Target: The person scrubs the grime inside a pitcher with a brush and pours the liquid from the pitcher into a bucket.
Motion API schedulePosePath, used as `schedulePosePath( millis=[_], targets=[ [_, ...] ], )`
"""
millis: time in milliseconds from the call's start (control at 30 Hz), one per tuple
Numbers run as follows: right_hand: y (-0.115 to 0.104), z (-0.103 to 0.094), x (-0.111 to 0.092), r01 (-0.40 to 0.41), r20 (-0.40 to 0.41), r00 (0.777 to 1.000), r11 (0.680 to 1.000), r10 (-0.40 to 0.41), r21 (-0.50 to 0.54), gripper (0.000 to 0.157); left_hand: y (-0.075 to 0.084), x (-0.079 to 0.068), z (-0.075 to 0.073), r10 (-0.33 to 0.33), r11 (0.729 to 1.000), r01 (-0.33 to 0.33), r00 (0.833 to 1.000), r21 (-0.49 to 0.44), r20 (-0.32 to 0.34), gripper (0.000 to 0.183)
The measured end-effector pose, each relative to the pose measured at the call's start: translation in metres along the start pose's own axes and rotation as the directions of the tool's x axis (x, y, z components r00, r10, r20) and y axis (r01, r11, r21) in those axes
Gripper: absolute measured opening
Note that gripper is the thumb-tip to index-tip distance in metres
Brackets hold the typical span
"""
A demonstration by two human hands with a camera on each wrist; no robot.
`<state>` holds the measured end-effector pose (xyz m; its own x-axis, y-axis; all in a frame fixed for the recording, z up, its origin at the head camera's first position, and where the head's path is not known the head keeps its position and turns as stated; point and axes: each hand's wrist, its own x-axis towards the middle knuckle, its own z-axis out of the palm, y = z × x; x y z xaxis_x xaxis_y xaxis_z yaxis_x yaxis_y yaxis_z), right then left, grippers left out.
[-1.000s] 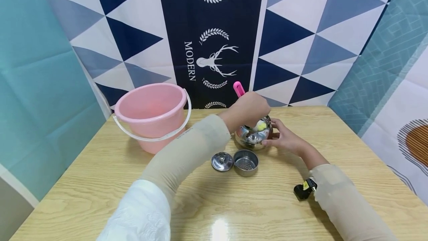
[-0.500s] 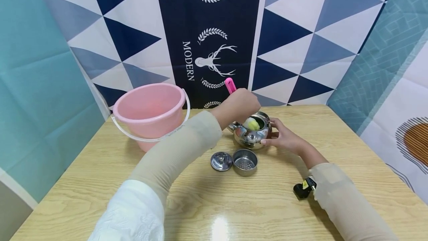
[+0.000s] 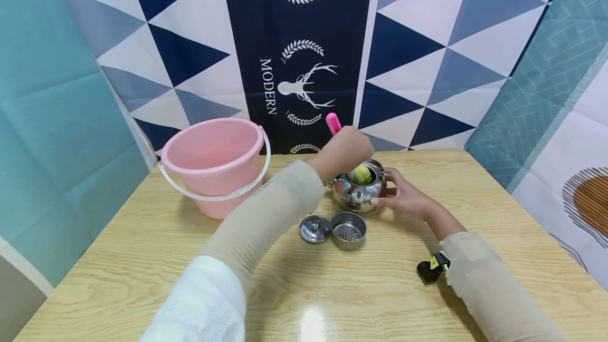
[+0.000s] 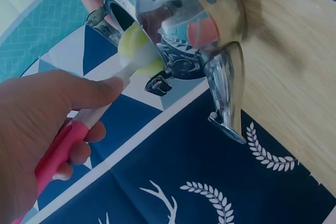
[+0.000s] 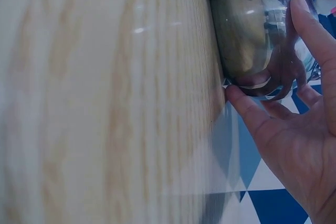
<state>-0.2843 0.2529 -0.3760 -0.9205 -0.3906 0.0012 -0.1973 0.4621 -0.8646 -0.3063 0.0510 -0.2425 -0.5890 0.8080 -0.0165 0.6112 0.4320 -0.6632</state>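
The steel teapot (image 3: 357, 196) stands on the tabletop (image 3: 380, 289), at four o'clock from the centre of the head view. Its polished wall looks stiff, smooth and probably slippery, so the round belly seems the safest hold. The right hand (image 3: 407, 196), at its three o'clock, has fingers and thumb curved around this side. Near eleven o'clock, the left hand (image 3: 349, 150) has fingers clamped on the sponge brush (image 4: 93, 117), light and soft-headed, I judge. The left forearm reaches from seven o'clock, the right from five.
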Motion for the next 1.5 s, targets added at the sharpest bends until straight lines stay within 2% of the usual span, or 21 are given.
schedulePosePath(
  millis=[167,367,600,733,867,1067,1500],
  targets=[
    [-0.001,0.000,0.000,-0.001,0.007,1.000,1.000,0.001,0.005,0.097,0.005,0.005,-0.005,0.017,1.000,-0.016,0.999,0.024,-0.028,0.017],
    [-0.001,0.000,-0.002,-0.007,0.009,1.000,1.000,0.007,0.019,0.098,0.013,0.009,-0.015,0.074,0.996,-0.075,0.997,0.050,0.017,0.019],
    [-0.001,0.000,-0.002,-0.009,0.017,1.000,0.999,0.008,0.036,0.096,0.018,0.004,-0.021,0.096,0.995,-0.098,0.994,0.031,0.056,0.018],
    [-0.001,0.000,-0.003,-0.007,0.009,1.000,1.000,0.007,0.027,0.096,0.018,-0.001,-0.023,0.117,0.993,-0.118,0.992,0.024,0.035,0.016],
    [-0.002,0.000,-0.003,-0.004,0.002,1.000,1.000,0.004,0.006,0.098,0.016,-0.006,-0.021,0.118,0.993,-0.118,0.993,-0.010,0.024,0.016],
    [-0.001,0.000,-0.002,-0.006,0.004,1.000,1.000,0.006,0.008,0.095,0.009,-0.014,-0.018,0.118,0.992,-0.115,0.992,-0.055,0.054,0.016],
    [0.002,0.000,-0.002,0.018,-0.006,1.000,1.000,-0.018,0.005,0.092,0.000,-0.014,-0.008,0.059,0.998,-0.060,0.996,0.017,0.069,0.015]
  ],
)
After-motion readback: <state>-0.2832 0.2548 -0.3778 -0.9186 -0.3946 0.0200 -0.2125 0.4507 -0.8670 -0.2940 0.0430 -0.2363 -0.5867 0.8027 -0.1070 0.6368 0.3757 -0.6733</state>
